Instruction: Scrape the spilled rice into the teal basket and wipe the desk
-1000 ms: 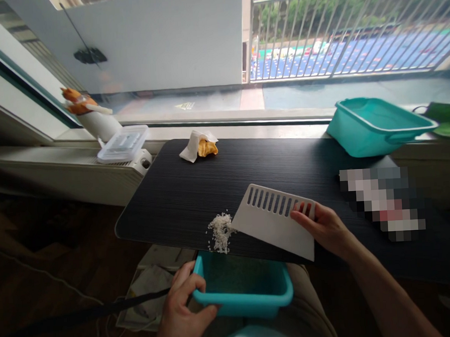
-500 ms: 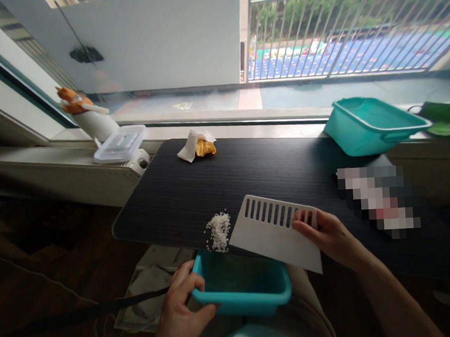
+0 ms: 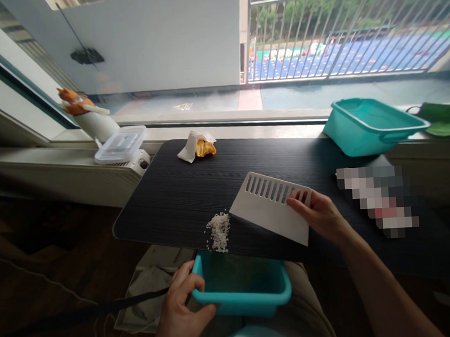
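Note:
My left hand (image 3: 185, 304) grips the left end of a turquoise plastic tub (image 3: 250, 299), thumb on the near side. The tub sits over my lap, its far rim against the table's front edge. My right hand (image 3: 320, 214) pinches the slotted right end of a flat white scraper (image 3: 268, 214), which is tilted over the dark table. A row of slots runs along the scraper's far edge. Just left of its left corner lies a small heap of white grains (image 3: 219, 231), like rice, close to the table edge above the tub.
On the dark table (image 3: 154, 192), a crumpled white and orange cloth (image 3: 201, 145) lies at the back. A larger turquoise basin (image 3: 374, 128) stands at the back right, near a blurred-out object (image 3: 381, 200). A clear lid (image 3: 121, 144) rests on the heater at left.
My right hand has lifted the scraper away from the tub, up and slightly left toward the table's far side. My left hand, the tub and the grains look the same.

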The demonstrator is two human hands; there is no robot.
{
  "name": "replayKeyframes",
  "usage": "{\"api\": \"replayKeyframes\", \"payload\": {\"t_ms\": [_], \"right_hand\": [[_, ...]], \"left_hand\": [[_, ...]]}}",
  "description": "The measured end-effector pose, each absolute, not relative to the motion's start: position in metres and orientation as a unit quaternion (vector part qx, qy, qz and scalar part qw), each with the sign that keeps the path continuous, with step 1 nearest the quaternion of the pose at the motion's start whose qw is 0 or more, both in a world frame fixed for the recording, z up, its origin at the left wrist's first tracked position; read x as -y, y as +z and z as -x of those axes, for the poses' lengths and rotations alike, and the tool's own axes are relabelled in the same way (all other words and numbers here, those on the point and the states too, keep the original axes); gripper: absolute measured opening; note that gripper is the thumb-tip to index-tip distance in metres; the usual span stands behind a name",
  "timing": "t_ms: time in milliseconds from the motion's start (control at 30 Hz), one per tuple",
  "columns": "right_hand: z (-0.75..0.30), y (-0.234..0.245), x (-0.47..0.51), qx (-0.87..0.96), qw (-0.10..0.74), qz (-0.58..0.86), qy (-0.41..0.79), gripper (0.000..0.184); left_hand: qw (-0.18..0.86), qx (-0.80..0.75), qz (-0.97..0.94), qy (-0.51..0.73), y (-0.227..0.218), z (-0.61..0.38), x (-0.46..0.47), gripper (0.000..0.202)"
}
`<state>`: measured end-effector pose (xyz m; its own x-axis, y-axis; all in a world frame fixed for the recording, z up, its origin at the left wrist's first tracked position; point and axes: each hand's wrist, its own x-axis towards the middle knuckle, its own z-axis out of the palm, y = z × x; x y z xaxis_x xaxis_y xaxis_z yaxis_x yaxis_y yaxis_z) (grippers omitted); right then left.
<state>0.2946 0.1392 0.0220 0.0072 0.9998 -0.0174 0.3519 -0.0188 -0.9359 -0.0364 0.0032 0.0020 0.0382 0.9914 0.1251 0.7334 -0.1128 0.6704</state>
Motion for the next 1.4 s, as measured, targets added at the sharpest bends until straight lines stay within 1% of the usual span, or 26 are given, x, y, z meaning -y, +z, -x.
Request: {"api": "replayKeyframes", "payload": {"t_ms": [233, 500, 933, 1133, 1267, 1333, 1400], "right_hand": [[-0.295, 0.02, -0.137, 0.591, 0.378, 0.579, 0.416, 0.028], [-0.29, 0.03, -0.124, 0.608, 0.349, 0.568, 0.431, 0.024], [-0.285, 0.037, -0.11, 0.63, 0.292, 0.539, 0.477, 0.025], [-0.287, 0.036, -0.109, 0.614, 0.315, 0.557, 0.462, 0.025], [-0.288, 0.036, -0.11, 0.621, 0.305, 0.553, 0.465, 0.025], [-0.29, 0.037, -0.115, 0.618, 0.325, 0.554, 0.454, 0.024], [-0.291, 0.036, -0.123, 0.596, 0.369, 0.567, 0.432, 0.024]], "left_hand": [[0.217, -0.635, -0.673, 0.311, 0.004, 0.034, -0.002, 0.011], [0.232, -0.63, -0.683, 0.287, -0.002, 0.039, -0.001, 0.012], [0.25, -0.634, -0.683, 0.264, -0.006, 0.042, 0.001, 0.012], [0.258, -0.635, -0.678, 0.267, -0.004, 0.041, 0.0, 0.011], [0.244, -0.635, -0.68, 0.273, -0.003, 0.041, 0.0, 0.012], [0.236, -0.635, -0.679, 0.282, -0.003, 0.04, 0.001, 0.012], [0.237, -0.631, -0.68, 0.288, -0.003, 0.039, 0.001, 0.012]]}}
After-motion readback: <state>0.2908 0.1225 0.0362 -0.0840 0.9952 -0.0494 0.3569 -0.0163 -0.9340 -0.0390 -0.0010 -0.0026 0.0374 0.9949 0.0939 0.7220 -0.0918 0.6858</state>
